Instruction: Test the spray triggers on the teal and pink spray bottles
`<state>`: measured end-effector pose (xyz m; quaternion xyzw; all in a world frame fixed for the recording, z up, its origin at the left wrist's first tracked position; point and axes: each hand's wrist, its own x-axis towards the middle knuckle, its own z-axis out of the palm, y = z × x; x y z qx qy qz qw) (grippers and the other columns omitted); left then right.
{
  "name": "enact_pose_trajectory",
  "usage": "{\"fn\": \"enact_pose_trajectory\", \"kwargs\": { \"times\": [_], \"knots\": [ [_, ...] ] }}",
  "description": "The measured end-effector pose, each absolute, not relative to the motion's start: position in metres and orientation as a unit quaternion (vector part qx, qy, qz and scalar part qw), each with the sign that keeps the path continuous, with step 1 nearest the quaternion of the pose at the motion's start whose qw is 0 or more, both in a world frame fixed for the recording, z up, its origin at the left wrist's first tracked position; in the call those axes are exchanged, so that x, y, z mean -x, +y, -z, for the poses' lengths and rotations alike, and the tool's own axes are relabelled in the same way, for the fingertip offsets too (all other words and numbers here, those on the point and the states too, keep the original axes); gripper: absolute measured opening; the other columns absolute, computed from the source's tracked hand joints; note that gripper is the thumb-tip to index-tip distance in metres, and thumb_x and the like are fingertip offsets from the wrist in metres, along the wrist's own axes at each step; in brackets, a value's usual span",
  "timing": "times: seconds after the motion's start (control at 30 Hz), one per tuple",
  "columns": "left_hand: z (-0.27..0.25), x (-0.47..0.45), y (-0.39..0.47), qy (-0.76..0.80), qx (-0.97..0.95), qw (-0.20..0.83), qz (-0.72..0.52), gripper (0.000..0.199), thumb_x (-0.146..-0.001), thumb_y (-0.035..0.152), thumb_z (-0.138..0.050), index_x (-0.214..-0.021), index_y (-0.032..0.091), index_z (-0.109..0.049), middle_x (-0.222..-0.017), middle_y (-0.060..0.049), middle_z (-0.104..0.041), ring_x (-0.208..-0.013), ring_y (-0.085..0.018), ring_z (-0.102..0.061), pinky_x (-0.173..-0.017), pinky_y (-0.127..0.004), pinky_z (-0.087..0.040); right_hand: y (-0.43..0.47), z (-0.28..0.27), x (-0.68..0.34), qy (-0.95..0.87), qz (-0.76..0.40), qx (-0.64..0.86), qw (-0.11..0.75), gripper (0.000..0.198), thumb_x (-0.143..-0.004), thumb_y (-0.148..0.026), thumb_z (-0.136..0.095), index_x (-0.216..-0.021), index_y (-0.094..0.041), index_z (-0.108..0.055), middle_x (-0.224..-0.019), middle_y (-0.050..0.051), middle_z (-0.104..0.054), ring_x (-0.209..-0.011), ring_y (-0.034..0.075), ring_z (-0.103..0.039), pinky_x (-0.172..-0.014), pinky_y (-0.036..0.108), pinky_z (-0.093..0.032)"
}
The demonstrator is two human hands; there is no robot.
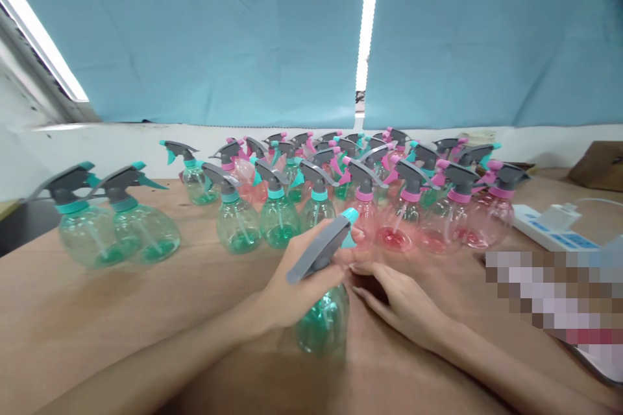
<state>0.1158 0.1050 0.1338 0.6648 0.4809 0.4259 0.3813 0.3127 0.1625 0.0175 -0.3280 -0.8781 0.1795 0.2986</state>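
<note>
A green spray bottle (321, 321) with a grey head and turquoise nozzle is in the middle foreground. Around its neck, just under the grey head, my left hand (292, 279) is closed. The nozzle points away from me and to the right. My right hand (403, 301) is just right of this bottle, fingers stretched toward my left fingertips and its thumb held apart. Whether those fingertips touch the bottle or my left hand is hard to tell. Behind my hands stand green spray bottles (281, 220) and pink spray bottles (396, 227), several of each, in rows.
Two green spray bottles (146, 233) stand apart at the left on the brown tabletop (204, 298). To the right lies a white power strip (555, 230) with a plugged-in charger (559, 215). A blurred-out item (564, 305) lies nearer. Blue sheeting (219, 39) hangs behind.
</note>
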Motion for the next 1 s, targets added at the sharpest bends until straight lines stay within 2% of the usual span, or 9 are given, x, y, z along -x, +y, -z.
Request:
{"fn": "enact_pose_trajectory", "kwargs": {
  "times": [0.13,0.33,0.47,0.67,0.83,1.0],
  "knots": [
    [-0.133,-0.124,0.106,0.458,-0.683,0.377,-0.427,0.018,-0.071,0.019,-0.054,-0.088,0.023,-0.056,-0.076,0.001,-0.053,-0.071,-0.016,-0.051,-0.064,-0.028,-0.044,0.162,-0.02,-0.313,-0.881,-0.191,0.328,0.284,0.029,-0.089,-0.021,-0.051,-0.118,-0.023,-0.053,-0.106,0.008,-0.069,-0.094,0.024,-0.067,-0.082,0.042,-0.054],
    [-0.136,-0.124,0.108,0.447,-0.69,0.395,-0.409,0.03,-0.072,0.019,-0.051,-0.101,0.025,-0.056,-0.067,0.004,-0.043,-0.057,-0.012,-0.038,-0.054,-0.025,-0.036,0.163,-0.02,-0.313,-0.88,-0.197,0.329,0.279,0.028,-0.089,-0.022,-0.051,-0.117,-0.022,-0.053,-0.107,0.009,-0.068,-0.095,0.024,-0.066,-0.082,0.042,-0.053],
    [-0.138,-0.126,0.108,0.463,-0.697,0.371,-0.403,0.022,-0.072,0.023,-0.052,-0.094,0.023,-0.056,-0.066,0.003,-0.043,-0.058,-0.013,-0.038,-0.054,-0.025,-0.036,0.163,-0.02,-0.313,-0.879,-0.198,0.328,0.285,0.028,-0.089,-0.022,-0.051,-0.116,-0.022,-0.054,-0.106,0.009,-0.069,-0.094,0.024,-0.066,-0.082,0.041,-0.053],
    [-0.138,-0.132,0.109,0.468,-0.698,0.355,-0.409,0.009,-0.065,0.021,-0.051,-0.074,0.023,-0.05,-0.065,0.003,-0.043,-0.061,-0.015,-0.04,-0.056,-0.026,-0.039,0.161,-0.021,-0.311,-0.881,-0.192,0.329,0.28,0.023,-0.09,-0.023,-0.048,-0.113,-0.021,-0.054,-0.105,0.01,-0.068,-0.094,0.026,-0.066,-0.08,0.043,-0.053],
    [-0.14,-0.134,0.109,0.455,-0.696,0.381,-0.405,0.011,-0.065,0.02,-0.05,-0.076,0.023,-0.049,-0.064,0.003,-0.042,-0.059,-0.014,-0.039,-0.053,-0.026,-0.037,0.163,-0.021,-0.312,-0.882,-0.198,0.325,0.278,0.021,-0.091,-0.026,-0.047,-0.11,-0.02,-0.053,-0.106,0.011,-0.067,-0.095,0.026,-0.064,-0.079,0.043,-0.053],
    [-0.145,-0.133,0.109,0.422,-0.712,0.39,-0.404,0.012,-0.064,0.017,-0.05,-0.075,0.022,-0.052,-0.068,0.003,-0.048,-0.061,-0.014,-0.045,-0.054,-0.026,-0.039,0.163,-0.02,-0.312,-0.88,-0.203,0.327,0.28,0.02,-0.09,-0.024,-0.048,-0.109,-0.021,-0.053,-0.104,0.009,-0.067,-0.093,0.024,-0.065,-0.077,0.04,-0.053]
  ]
}}
